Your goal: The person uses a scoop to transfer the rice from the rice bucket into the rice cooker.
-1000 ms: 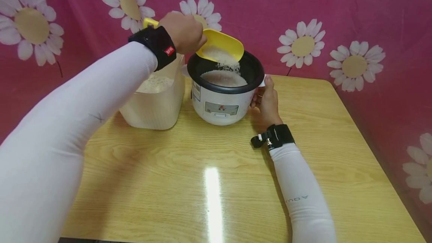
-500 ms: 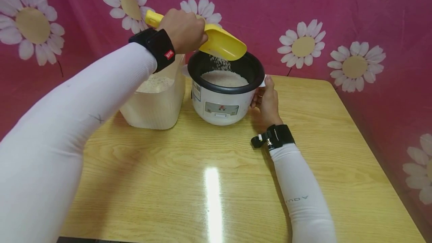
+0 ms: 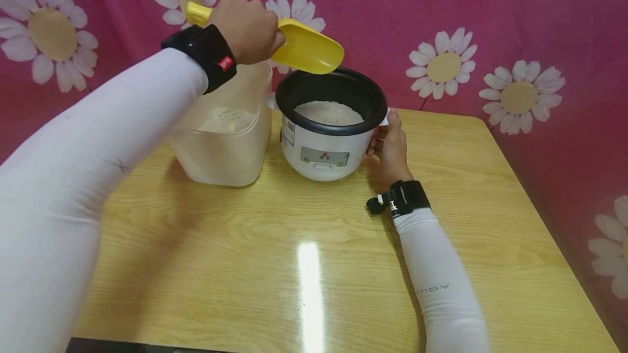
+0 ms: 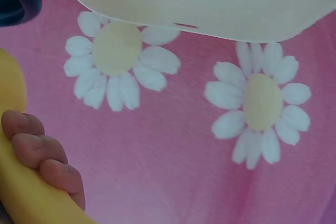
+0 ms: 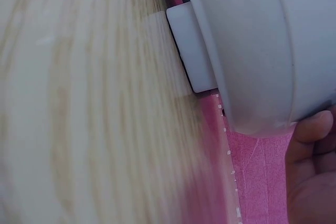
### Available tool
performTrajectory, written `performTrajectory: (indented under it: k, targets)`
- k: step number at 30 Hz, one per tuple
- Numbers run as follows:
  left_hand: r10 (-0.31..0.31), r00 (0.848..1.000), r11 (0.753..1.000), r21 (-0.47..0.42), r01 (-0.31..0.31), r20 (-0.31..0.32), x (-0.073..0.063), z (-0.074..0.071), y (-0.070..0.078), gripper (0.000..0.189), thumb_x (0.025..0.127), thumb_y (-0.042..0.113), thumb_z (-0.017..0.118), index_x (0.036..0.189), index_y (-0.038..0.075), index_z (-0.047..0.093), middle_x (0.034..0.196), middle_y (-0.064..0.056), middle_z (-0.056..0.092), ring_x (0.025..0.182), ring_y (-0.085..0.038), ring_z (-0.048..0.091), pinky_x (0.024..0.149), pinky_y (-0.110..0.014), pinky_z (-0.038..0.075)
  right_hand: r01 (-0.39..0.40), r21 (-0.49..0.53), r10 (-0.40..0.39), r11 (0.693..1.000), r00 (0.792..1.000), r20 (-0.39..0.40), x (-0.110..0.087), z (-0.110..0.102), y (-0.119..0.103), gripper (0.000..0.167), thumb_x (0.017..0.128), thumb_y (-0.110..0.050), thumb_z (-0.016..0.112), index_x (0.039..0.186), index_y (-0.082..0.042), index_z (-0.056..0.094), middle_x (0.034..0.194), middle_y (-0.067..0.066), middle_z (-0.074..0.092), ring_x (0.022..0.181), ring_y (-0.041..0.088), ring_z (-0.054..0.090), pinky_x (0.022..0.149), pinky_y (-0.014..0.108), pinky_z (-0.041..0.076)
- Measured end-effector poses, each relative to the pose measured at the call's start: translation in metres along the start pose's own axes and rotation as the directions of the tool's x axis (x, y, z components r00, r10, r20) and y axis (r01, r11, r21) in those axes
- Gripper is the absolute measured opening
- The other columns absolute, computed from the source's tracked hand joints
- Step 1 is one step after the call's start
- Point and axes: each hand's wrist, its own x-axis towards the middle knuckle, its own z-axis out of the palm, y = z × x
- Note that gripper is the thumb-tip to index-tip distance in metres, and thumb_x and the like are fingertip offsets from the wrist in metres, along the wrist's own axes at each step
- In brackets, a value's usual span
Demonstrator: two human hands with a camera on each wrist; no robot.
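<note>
Your right hand [image 3: 392, 147] held the cooker [image 3: 327, 139]; your left hand [image 3: 247, 30] gripped the scoop [image 3: 310, 48] above. Pouring seemed done, inviting withdrawal.

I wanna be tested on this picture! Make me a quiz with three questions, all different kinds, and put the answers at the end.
1. Which hand grips the yellow scoop?
2. Look at the rice inside the rice cooker. True or false: it is heaped above the black rim.
3. What does the right hand hold? A: the plastic tub. B: the yellow scoop. C: the rice cooker.

Key:
1. The left hand.
2. False; it lies below the rim.
3. C.
</note>
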Motion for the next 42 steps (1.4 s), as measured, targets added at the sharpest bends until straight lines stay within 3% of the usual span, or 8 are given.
performTrajectory:
  k: [7, 13, 15, 18, 22, 29, 42]
  targets:
    - [-0.057, 0.998, 0.998, -0.014, 0.057, 0.006, -0.011, -0.005, -0.029, 0.056, 0.107, 0.036, 0.036, 0.108, -0.011, 0.067, 0.090, -0.025, 0.068, 0.077, -0.042, 0.066, 0.083, -0.058, 0.060, -0.015, 0.026, 0.015, 1.000, 1.000, -0.009, 0.001, -0.001, 0.002, 0.069, 0.099, -0.073, 0.032, 0.078, -0.014, 0.059, 0.070, -0.002, 0.051, 0.058, 0.013, 0.048, 0.054, 0.026, 0.047]
    - [-0.080, 0.997, 0.997, -0.014, 0.081, 0.009, -0.023, 0.004, -0.056, 0.053, 0.104, 0.033, 0.038, 0.079, -0.006, 0.063, 0.066, -0.017, 0.055, 0.065, -0.040, 0.056, 0.060, -0.054, 0.056, -0.021, 0.018, 0.021, 1.000, 1.000, -0.014, 0.002, -0.003, 0.003, 0.070, 0.099, -0.074, 0.031, 0.077, -0.014, 0.059, 0.070, -0.001, 0.051, 0.057, 0.013, 0.048, 0.055, 0.027, 0.047]
    - [-0.086, 0.996, 0.996, -0.002, 0.086, 0.014, -0.028, 0.009, -0.064, 0.054, 0.104, 0.033, 0.038, 0.075, -0.006, 0.061, 0.067, -0.019, 0.053, 0.068, -0.042, 0.055, 0.059, -0.057, 0.055, -0.020, 0.017, 0.020, 1.000, 1.000, -0.011, 0.002, -0.005, 0.002, 0.069, 0.100, -0.073, 0.031, 0.076, -0.014, 0.059, 0.069, -0.002, 0.051, 0.057, 0.013, 0.048, 0.055, 0.027, 0.047]
    - [-0.106, 0.994, 0.994, 0.007, 0.106, 0.007, -0.034, 0.015, -0.073, 0.052, 0.103, 0.032, 0.038, 0.081, -0.012, 0.058, 0.076, -0.025, 0.051, 0.070, -0.047, 0.055, 0.065, -0.063, 0.056, -0.018, 0.021, 0.018, 1.000, 1.000, -0.010, 0.001, -0.006, 0.002, 0.069, 0.100, -0.072, 0.031, 0.075, -0.014, 0.058, 0.069, -0.002, 0.051, 0.056, 0.013, 0.048, 0.054, 0.026, 0.047]
    - [-0.142, 0.990, 0.990, 0.015, 0.142, 0.014, -0.041, 0.020, -0.080, 0.047, 0.102, 0.031, 0.039, 0.099, -0.015, 0.049, 0.079, -0.026, 0.048, 0.066, -0.049, 0.057, 0.068, -0.065, 0.057, -0.015, 0.032, 0.016, 0.999, 1.000, -0.017, 0.000, -0.007, 0.002, 0.068, 0.100, -0.071, 0.032, 0.076, -0.014, 0.058, 0.069, -0.002, 0.051, 0.056, 0.013, 0.048, 0.054, 0.025, 0.047]
    - [-0.113, 0.988, 0.993, 0.054, 0.108, 0.102, -0.052, 0.033, -0.090, 0.048, 0.105, 0.032, 0.040, 0.085, -0.007, 0.060, 0.064, -0.018, 0.055, 0.059, -0.037, 0.056, 0.061, -0.054, 0.056, -0.009, 0.030, 0.010, 1.000, 1.000, -0.018, 0.001, -0.007, 0.003, 0.068, 0.100, -0.072, 0.032, 0.075, -0.014, 0.058, 0.069, -0.002, 0.051, 0.056, 0.013, 0.048, 0.054, 0.025, 0.046]
    - [-0.105, 0.977, 0.992, 0.089, 0.090, 0.184, -0.051, 0.043, -0.089, 0.051, 0.108, 0.031, 0.043, 0.087, -0.010, 0.066, 0.061, -0.016, 0.058, 0.059, -0.035, 0.055, 0.059, -0.051, 0.055, -0.018, 0.040, 0.020, 0.999, 0.999, -0.029, 0.001, -0.008, 0.003, 0.068, 0.099, -0.074, 0.033, 0.076, -0.014, 0.058, 0.069, -0.002, 0.050, 0.057, 0.013, 0.047, 0.054, 0.026, 0.046]
